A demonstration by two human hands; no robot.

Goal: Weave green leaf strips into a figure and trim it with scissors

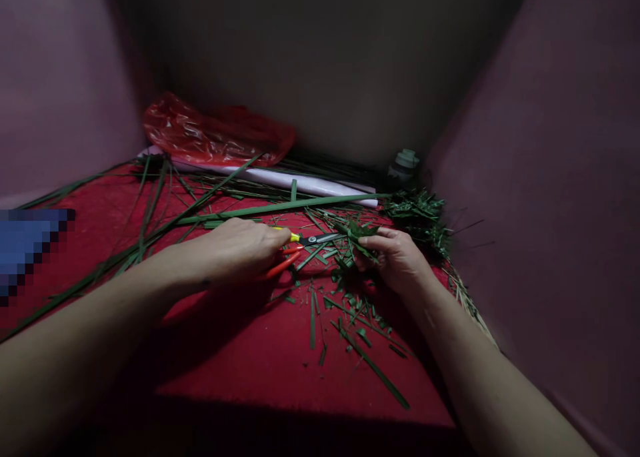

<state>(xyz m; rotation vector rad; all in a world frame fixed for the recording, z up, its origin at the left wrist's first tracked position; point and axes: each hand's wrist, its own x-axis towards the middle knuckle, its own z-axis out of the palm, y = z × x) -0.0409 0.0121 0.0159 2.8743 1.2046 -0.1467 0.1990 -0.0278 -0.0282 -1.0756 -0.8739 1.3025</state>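
My left hand (250,247) is closed around the red and yellow handles of a pair of scissors (313,239). The blades point right and reach the edge of a green woven leaf piece (364,233). That leaf piece is pinched between the thumb and fingers of my right hand (395,253); part of it is hidden behind the fingers. Beneath both hands, cut leaf scraps (357,310) lie scattered over the red cloth (240,357). A long green leaf strip (295,205) lies just beyond the scissors.
A red plastic bag (215,133) and a pale rolled sheet (310,185) lie along the back. To the right are a pile of dark green woven pieces (417,213) and a small bottle (404,165). Long leaf strips (155,233) cross the left side. Pinkish walls flank both sides.
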